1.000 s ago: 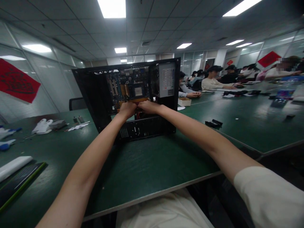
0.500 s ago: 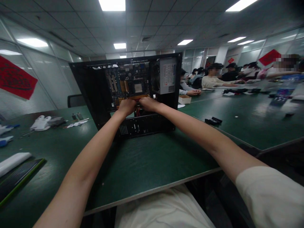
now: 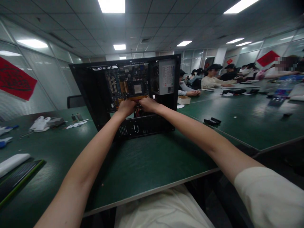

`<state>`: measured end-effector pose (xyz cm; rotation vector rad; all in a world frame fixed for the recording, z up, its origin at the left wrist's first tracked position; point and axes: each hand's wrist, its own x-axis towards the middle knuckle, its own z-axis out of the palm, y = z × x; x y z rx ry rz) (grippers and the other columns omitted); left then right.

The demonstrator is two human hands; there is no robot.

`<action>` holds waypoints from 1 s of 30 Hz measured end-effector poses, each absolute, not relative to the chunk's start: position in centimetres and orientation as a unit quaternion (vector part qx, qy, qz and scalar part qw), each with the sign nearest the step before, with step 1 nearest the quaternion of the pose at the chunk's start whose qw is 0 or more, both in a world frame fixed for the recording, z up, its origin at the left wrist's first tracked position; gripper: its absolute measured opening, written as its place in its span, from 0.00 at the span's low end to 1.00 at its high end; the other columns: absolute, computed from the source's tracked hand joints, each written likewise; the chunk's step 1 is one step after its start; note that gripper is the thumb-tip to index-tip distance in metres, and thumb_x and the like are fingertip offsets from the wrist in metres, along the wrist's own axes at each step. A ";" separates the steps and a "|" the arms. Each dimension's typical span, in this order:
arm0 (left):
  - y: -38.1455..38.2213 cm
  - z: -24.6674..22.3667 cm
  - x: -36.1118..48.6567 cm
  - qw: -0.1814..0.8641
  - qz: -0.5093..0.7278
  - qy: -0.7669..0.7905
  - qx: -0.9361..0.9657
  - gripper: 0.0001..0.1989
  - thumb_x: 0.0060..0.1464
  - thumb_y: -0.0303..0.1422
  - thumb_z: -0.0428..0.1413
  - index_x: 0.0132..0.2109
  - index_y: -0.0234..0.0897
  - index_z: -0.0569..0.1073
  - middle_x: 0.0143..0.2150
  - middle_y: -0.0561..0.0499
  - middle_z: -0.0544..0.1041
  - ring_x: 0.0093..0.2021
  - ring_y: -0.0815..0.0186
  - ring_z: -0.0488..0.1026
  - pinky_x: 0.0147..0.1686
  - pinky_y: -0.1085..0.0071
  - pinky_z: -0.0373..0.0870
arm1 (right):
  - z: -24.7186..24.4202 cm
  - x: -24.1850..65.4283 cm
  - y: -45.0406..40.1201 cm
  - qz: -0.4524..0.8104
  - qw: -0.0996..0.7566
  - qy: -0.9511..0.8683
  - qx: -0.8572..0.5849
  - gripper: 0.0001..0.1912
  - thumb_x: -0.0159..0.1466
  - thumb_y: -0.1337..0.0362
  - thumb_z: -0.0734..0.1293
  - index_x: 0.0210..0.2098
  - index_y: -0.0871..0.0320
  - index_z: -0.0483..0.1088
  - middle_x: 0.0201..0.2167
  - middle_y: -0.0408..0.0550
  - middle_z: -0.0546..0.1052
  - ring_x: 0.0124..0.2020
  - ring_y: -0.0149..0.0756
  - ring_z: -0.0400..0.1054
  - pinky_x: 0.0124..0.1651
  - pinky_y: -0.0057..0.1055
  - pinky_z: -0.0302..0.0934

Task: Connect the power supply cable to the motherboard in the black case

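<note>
An open black computer case [image 3: 140, 128] stands on the green table in front of me, its inside turned towards me. A motherboard [image 3: 130, 79] fills its middle, and a grey power supply [image 3: 167, 77] sits at its upper right. My left hand [image 3: 128, 107] and my right hand [image 3: 147, 104] are side by side at the board's lower edge, fingers curled and closed. They are at a long orange strip [image 3: 141, 97], which looks like a memory slot. Their fingertips, and whatever they pinch, are hidden. Below them hang coloured cables [image 3: 137, 111].
At left lie a white plastic bag [image 3: 40, 123], a grey block [image 3: 56, 122] and a green-edged black panel [image 3: 21, 180]. To the right are a small box [image 3: 184, 100], a black part [image 3: 212, 121] and a plastic bottle [image 3: 282, 90]. Other people sit along the tables behind.
Both hands stay at the same place on the board, with no clear movement. Only the view has shifted very slightly.
</note>
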<state>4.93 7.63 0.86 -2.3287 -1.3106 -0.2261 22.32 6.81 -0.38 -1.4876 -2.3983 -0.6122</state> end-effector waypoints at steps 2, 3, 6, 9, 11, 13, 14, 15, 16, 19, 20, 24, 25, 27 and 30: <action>7.7 0.8 4.9 0.223 -0.086 -0.478 -0.845 0.19 0.70 0.33 0.51 0.55 0.32 0.84 0.55 0.30 0.83 0.58 0.38 0.80 0.56 0.49 0.76 | -0.3 22.3 6.7 -0.211 0.125 -0.823 -0.512 0.17 0.73 0.69 0.66 0.59 0.68 0.76 0.57 0.70 0.80 0.58 0.61 0.78 0.58 0.45 0.73; 7.8 0.8 4.9 0.221 -0.088 -0.479 -0.845 0.19 0.70 0.33 0.51 0.55 0.33 0.85 0.56 0.30 0.83 0.58 0.38 0.80 0.57 0.49 0.76 | -0.3 22.3 6.6 -0.213 0.126 -0.824 -0.510 0.18 0.73 0.69 0.66 0.60 0.68 0.76 0.57 0.70 0.80 0.59 0.61 0.77 0.58 0.45 0.73; 7.9 0.8 4.9 0.220 -0.087 -0.477 -0.847 0.19 0.69 0.32 0.52 0.56 0.32 0.84 0.56 0.30 0.83 0.59 0.38 0.79 0.57 0.49 0.76 | -0.3 22.3 6.5 -0.216 0.128 -0.826 -0.505 0.19 0.74 0.69 0.66 0.62 0.69 0.75 0.57 0.70 0.80 0.60 0.60 0.77 0.60 0.45 0.72; 8.0 0.8 4.8 0.224 -0.087 -0.472 -0.848 0.19 0.69 0.32 0.52 0.56 0.32 0.84 0.58 0.30 0.82 0.59 0.37 0.79 0.56 0.49 0.77 | -0.3 22.2 6.5 -0.219 0.123 -0.827 -0.502 0.19 0.74 0.69 0.66 0.61 0.69 0.75 0.58 0.70 0.80 0.61 0.61 0.76 0.60 0.46 0.72; 8.0 0.8 4.8 0.226 -0.091 -0.470 -0.848 0.19 0.69 0.32 0.52 0.57 0.33 0.84 0.59 0.31 0.82 0.60 0.37 0.79 0.56 0.49 0.77 | -0.2 22.2 6.5 -0.223 0.124 -0.827 -0.501 0.18 0.74 0.70 0.64 0.61 0.69 0.75 0.59 0.71 0.79 0.61 0.60 0.76 0.61 0.46 0.71; 7.9 0.8 4.9 0.226 -0.093 -0.472 -0.847 0.19 0.70 0.32 0.51 0.57 0.33 0.84 0.58 0.31 0.82 0.59 0.38 0.79 0.56 0.48 0.77 | -0.2 22.2 6.5 -0.224 0.129 -0.825 -0.502 0.19 0.75 0.69 0.64 0.62 0.69 0.74 0.61 0.72 0.77 0.62 0.59 0.75 0.63 0.47 0.70; 7.9 0.8 4.9 0.226 -0.092 -0.474 -0.846 0.19 0.70 0.32 0.51 0.56 0.32 0.84 0.57 0.31 0.83 0.59 0.37 0.80 0.56 0.48 0.77 | -0.2 22.1 6.5 -0.221 0.128 -0.824 -0.506 0.19 0.75 0.68 0.64 0.63 0.69 0.73 0.61 0.72 0.77 0.62 0.58 0.75 0.64 0.47 0.69; 7.9 0.8 4.9 0.226 -0.092 -0.475 -0.846 0.19 0.70 0.32 0.51 0.56 0.32 0.84 0.56 0.30 0.83 0.58 0.37 0.80 0.56 0.48 0.77 | -0.2 22.1 6.4 -0.216 0.126 -0.823 -0.510 0.20 0.75 0.68 0.65 0.63 0.69 0.73 0.61 0.72 0.77 0.62 0.58 0.74 0.64 0.47 0.68; 7.9 0.7 4.9 0.226 -0.090 -0.476 -0.845 0.19 0.70 0.32 0.51 0.56 0.31 0.84 0.56 0.30 0.83 0.58 0.37 0.80 0.56 0.47 0.78 | -0.2 22.1 6.4 -0.212 0.122 -0.823 -0.514 0.20 0.74 0.68 0.66 0.63 0.69 0.73 0.61 0.72 0.77 0.62 0.58 0.74 0.65 0.46 0.68; 8.0 0.7 4.9 0.227 -0.091 -0.477 -0.844 0.19 0.69 0.31 0.51 0.56 0.31 0.84 0.56 0.30 0.83 0.58 0.37 0.80 0.56 0.47 0.78 | -0.2 22.1 6.4 -0.208 0.120 -0.825 -0.512 0.22 0.73 0.68 0.67 0.64 0.69 0.73 0.62 0.72 0.77 0.64 0.57 0.73 0.67 0.45 0.66; 8.0 0.7 4.9 0.228 -0.092 -0.478 -0.843 0.19 0.69 0.31 0.51 0.56 0.32 0.84 0.56 0.30 0.83 0.58 0.37 0.80 0.56 0.48 0.78 | -0.2 22.1 6.4 -0.210 0.123 -0.826 -0.508 0.22 0.73 0.68 0.68 0.65 0.69 0.72 0.63 0.72 0.76 0.64 0.57 0.73 0.68 0.45 0.65; 8.0 0.6 4.8 0.231 -0.094 -0.473 -0.845 0.20 0.69 0.32 0.50 0.57 0.35 0.84 0.57 0.32 0.83 0.58 0.38 0.80 0.55 0.49 0.78 | -0.2 22.2 6.5 -0.210 0.129 -0.825 -0.508 0.21 0.74 0.68 0.66 0.64 0.69 0.72 0.62 0.72 0.76 0.64 0.57 0.73 0.66 0.44 0.66; 8.0 0.5 4.8 0.226 -0.096 -0.473 -0.846 0.20 0.69 0.32 0.50 0.58 0.36 0.83 0.57 0.33 0.83 0.59 0.39 0.80 0.55 0.49 0.78 | -0.2 22.3 6.5 -0.210 0.128 -0.825 -0.509 0.20 0.75 0.68 0.65 0.64 0.69 0.72 0.62 0.72 0.76 0.63 0.57 0.74 0.65 0.44 0.67; 8.0 0.4 4.7 0.208 -0.111 -0.474 -0.849 0.20 0.69 0.32 0.50 0.60 0.40 0.82 0.59 0.36 0.82 0.60 0.40 0.80 0.56 0.50 0.78 | -0.2 22.3 6.4 -0.211 0.124 -0.826 -0.509 0.20 0.75 0.69 0.64 0.64 0.68 0.72 0.62 0.72 0.76 0.62 0.57 0.74 0.64 0.45 0.68; 8.2 0.2 4.5 0.158 -0.161 -0.484 -0.845 0.20 0.68 0.35 0.54 0.62 0.42 0.79 0.60 0.40 0.82 0.61 0.44 0.79 0.56 0.54 0.77 | -0.1 22.2 6.2 -0.210 0.111 -0.825 -0.512 0.20 0.74 0.70 0.65 0.63 0.68 0.73 0.60 0.72 0.78 0.61 0.58 0.76 0.62 0.45 0.69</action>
